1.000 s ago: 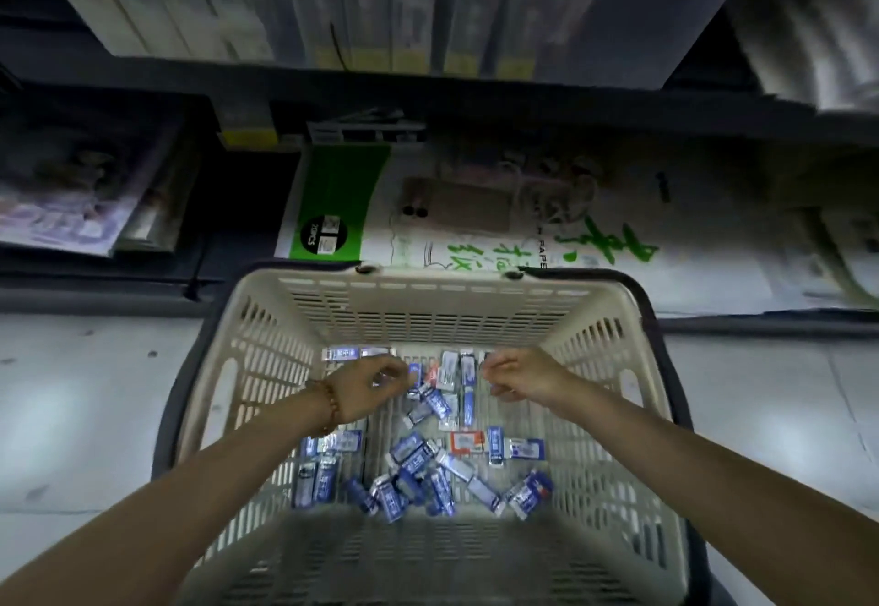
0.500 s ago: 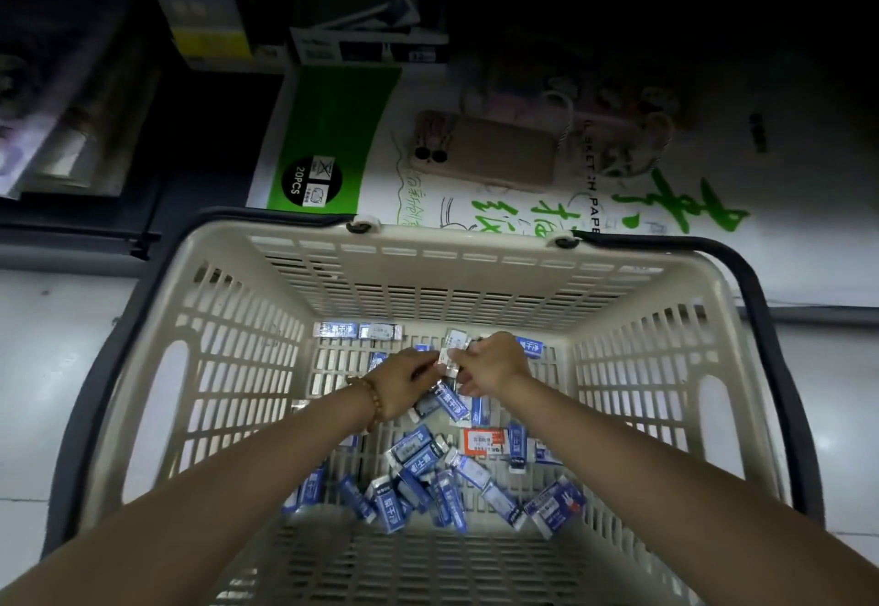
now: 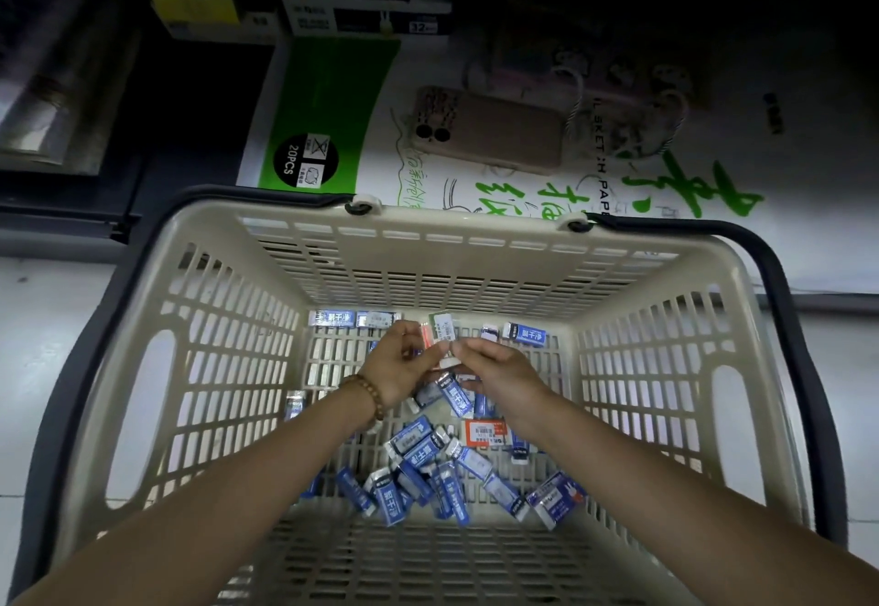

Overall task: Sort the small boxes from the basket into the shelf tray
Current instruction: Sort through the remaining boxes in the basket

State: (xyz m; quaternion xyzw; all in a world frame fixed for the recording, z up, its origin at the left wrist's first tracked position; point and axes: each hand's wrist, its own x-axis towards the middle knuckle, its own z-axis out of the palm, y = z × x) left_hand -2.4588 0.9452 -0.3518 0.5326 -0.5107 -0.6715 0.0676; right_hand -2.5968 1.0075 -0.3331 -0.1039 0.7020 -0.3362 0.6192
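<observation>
L grip (image 3: 402,367) & R grip (image 3: 499,374) both pinch a small stack of boxes (image 3: 442,332) inside basket (image 3: 428,224); blue boxes (image 3: 418,458) lie scattered on its floor.

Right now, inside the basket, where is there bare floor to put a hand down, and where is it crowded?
Bare mesh lies between the basket's left wall and the left hand, and between the right hand and the right wall. The middle is crowded with a heap of blue boxes; a few more line the far wall. Both hands pinch small boxes.
</observation>
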